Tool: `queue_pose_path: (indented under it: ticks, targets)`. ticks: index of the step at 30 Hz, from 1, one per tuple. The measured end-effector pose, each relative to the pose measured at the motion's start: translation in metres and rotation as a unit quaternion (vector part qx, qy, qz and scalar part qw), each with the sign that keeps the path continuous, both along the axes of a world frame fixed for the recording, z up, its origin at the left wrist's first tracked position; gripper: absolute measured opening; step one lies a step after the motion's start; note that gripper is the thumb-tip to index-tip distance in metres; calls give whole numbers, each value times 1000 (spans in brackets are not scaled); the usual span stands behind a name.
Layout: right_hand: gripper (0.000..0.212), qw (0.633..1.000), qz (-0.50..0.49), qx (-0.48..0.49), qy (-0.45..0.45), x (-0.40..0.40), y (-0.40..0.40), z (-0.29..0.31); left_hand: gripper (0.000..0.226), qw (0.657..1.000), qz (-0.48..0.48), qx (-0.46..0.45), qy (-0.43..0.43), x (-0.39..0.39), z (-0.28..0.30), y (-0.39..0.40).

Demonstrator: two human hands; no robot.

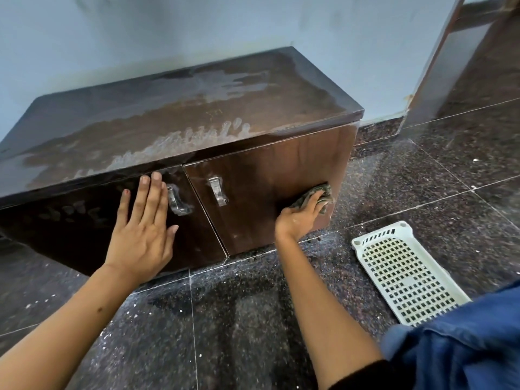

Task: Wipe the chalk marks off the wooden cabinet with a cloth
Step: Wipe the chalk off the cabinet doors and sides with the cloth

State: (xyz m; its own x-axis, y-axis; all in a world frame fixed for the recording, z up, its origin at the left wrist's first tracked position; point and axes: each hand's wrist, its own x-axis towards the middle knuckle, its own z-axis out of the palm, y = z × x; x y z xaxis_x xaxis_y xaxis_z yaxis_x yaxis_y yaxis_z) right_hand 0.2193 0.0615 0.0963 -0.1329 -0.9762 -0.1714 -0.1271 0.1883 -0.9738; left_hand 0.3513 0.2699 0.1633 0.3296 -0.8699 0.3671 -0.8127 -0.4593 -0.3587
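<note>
1. The cabinet (157,114) stands low against a pale blue wall (140,29), a long box of dark glossy wood on a speckled dark stone floor (239,319).
2. Its top carries whitish chalk smears (180,142), thickest along the front edge, with fainter streaks further back.
3. The left hand (142,235) lies flat on the left door (84,220), fingers straight and together, thumb spread, holding nothing. Its fingertips reach up to the door's upper edge.
4. Just beside that hand sits the left door's metal handle (176,199), smudged white; the right door's handle (217,191) is across the seam.
5. The right door (261,192) is browner, with visible grain, and its surface looks mostly clean.
6. The right hand (299,218) clamps a bunched greenish cloth (320,194) and presses it on the right door near its outer edge, about mid-height.
7. On the floor right of the cabinet lies a white plastic tray (399,277) with a perforated grid base; nothing shows in it.
8. A blue garment (464,342) covers the tray's near end.
9. White specks dot the floor tiles.
</note>
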Motion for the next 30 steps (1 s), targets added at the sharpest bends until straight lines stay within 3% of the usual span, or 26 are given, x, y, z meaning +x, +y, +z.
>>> queue_pose_path:
  ticks: [5,8,11,14,16,17,18,21,22,23,26,30]
  targets:
    - [74,990,65,120,-24,2,13,6,73,999,32,2,35,-12,-1,-4]
    - [56,976,68,191,-80,-5,25,22,73,993,79,-36,86,-39,-3,-17]
    - [31,929,135,283,-195,-21,23,37,66,992,27,-52,113,-82,-11,-37]
    - [25,888,237,315,-238,-49,4,43,61,967,28,-64,246,-117,-21,-56]
    - [31,858,261,326,-300,-75,-15,41,69,900,90,-68,421,-130,-23,-73]
    - [34,838,286,321,-336,-88,-24,41,72,839,128,-71,525,-135,-23,-84]
    - [34,827,315,300,-356,-99,-32,41,68,766,162,-72,618,-139,-21,-96]
    - [33,836,390,242,-302,-127,-49,39,55,510,198,-100,831,-160,-18,-140]
    - [34,844,395,234,-277,-132,-55,34,53,448,193,-108,866,-169,-19,-154]
    - [34,856,385,231,-256,-138,-62,28,46,408,183,-115,887,-177,-23,-165]
    - [20,890,340,209,-219,-161,-83,14,20,354,165,-150,908,-202,-38,-196]
    - [7,924,287,197,-162,-194,-108,-2,17,349,159,-154,910,-216,-59,-219]
